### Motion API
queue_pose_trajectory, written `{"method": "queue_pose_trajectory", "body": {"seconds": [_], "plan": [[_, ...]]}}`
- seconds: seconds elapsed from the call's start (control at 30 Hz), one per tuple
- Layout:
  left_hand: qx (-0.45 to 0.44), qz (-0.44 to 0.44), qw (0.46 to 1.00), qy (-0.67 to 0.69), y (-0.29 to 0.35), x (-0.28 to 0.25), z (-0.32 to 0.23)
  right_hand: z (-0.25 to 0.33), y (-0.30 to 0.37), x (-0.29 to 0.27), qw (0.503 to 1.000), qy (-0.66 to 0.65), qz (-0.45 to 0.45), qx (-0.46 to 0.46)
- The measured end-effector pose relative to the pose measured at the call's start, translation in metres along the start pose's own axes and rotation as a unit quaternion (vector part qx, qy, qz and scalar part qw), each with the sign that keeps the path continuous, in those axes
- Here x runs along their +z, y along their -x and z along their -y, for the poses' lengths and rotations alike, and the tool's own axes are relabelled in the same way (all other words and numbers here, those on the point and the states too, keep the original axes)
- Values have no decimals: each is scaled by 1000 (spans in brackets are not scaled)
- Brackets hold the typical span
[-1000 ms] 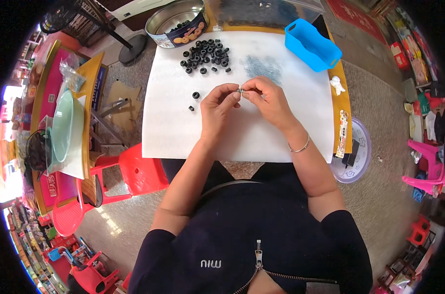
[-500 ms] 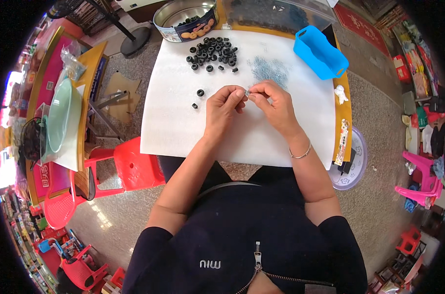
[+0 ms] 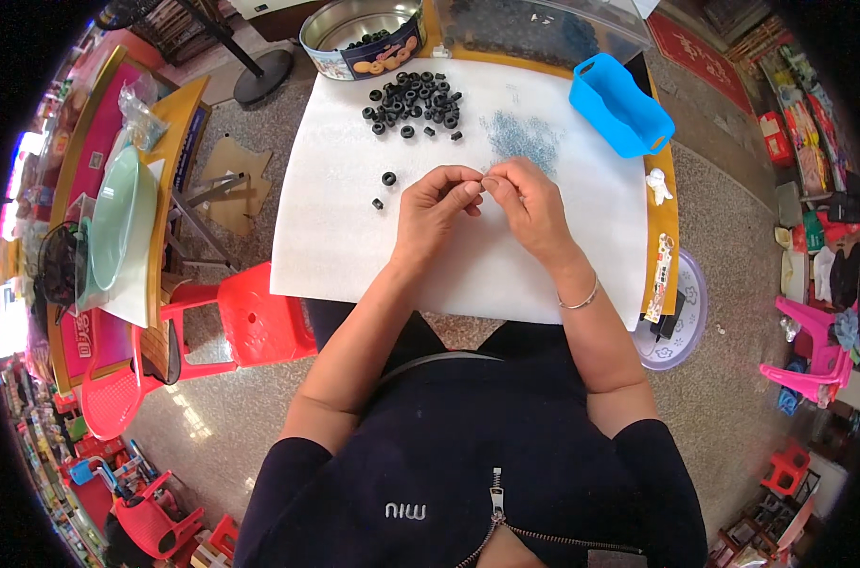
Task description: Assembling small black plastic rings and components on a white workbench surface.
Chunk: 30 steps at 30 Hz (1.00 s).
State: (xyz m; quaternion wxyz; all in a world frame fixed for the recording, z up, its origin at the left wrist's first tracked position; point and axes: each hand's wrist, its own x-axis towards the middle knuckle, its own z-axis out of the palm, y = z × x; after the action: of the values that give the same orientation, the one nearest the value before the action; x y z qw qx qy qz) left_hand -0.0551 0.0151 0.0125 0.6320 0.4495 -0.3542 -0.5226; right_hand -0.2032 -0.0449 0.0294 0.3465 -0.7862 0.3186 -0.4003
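Note:
Over the middle of the white mat (image 3: 354, 251), my left hand (image 3: 434, 210) and my right hand (image 3: 530, 206) meet at the fingertips, both closed in a pinch. Whatever sits between the fingers is too small and hidden to name. Just beyond my right hand lies a scatter of tiny bluish clear pieces (image 3: 520, 135). Farther left is a pile of small black ring-shaped parts (image 3: 411, 99). A single black ring (image 3: 388, 178) and a smaller black piece (image 3: 378, 204) lie apart, left of my left hand.
A round tin (image 3: 354, 59) with black parts inside stands at the far left, beside a clear bin (image 3: 534, 33). A blue basket (image 3: 622, 106) sits at the far right, near a crumpled white tissue (image 3: 657, 186). A red stool (image 3: 264, 317) stands left of the table.
My fingertips have drawn closer together. The small shiny piece that showed between them is now covered. The black parts and bluish pieces have not visibly moved.

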Motion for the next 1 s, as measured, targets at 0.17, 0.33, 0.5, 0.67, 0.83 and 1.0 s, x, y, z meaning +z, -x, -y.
{"method": "queue_pose_trajectory", "body": {"seconds": [0.17, 0.33, 0.5, 0.67, 0.83, 1.0], "plan": [[-1, -22, 999, -30, 1, 1, 2, 3, 0, -1, 1000, -16, -2, 12], [-5, -22, 999, -24, -2, 0, 0, 2, 1, 0, 997, -64, -2, 33], [10, -26, 999, -18, -2, -3, 4, 5, 1, -1, 997, -72, 5, 31], [13, -23, 1000, -12, -2, -2, 4, 3, 2, 0, 997, -71, -9, -4], [14, -1, 1000, -28, 0, -2, 1, 3, 1, 2, 996, -83, -22, -9], [28, -28, 999, -18, 0, -2, 1, 5, 1, 1, 997, -74, -29, 14]]}}
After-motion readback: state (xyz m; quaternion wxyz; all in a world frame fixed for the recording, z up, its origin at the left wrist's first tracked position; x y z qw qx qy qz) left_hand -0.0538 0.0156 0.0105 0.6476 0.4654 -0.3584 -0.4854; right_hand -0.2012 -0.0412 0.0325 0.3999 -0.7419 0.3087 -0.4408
